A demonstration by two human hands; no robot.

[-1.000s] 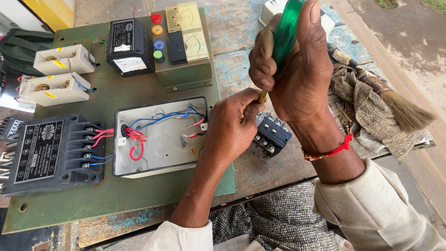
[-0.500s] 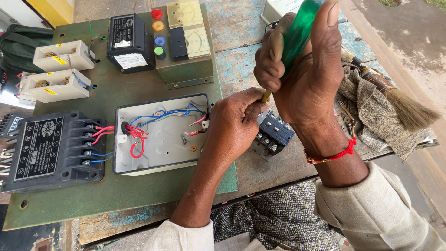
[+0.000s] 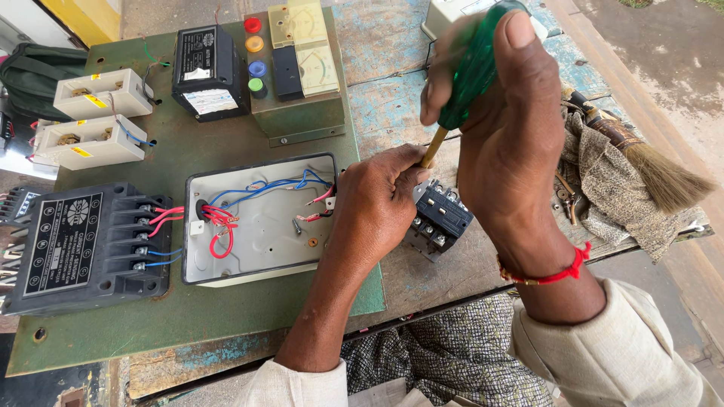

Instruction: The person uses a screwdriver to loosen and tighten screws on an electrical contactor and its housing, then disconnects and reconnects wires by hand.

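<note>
My right hand point(image 3: 513, 143) grips a screwdriver by its green handle point(image 3: 471, 71), shaft pointing down into a small black terminal block point(image 3: 441, 218). My left hand point(image 3: 377, 200) is closed around the top of that block, steadying it on the bench. Just left of it lies an open white switch box point(image 3: 256, 264) with red and blue wires inside. The screwdriver tip is hidden behind my left fingers.
A green board point(image 3: 196, 316) carries a black contactor point(image 3: 83, 245), two white fuse holders point(image 3: 94, 117), a black breaker point(image 3: 207, 71) and a meter panel with coloured lamps point(image 3: 294, 68). A rag and a brush point(image 3: 648, 166) lie at the right bench edge.
My right hand and the screwdriver have tilted slightly right and turned. My left hand stays on the terminal block.
</note>
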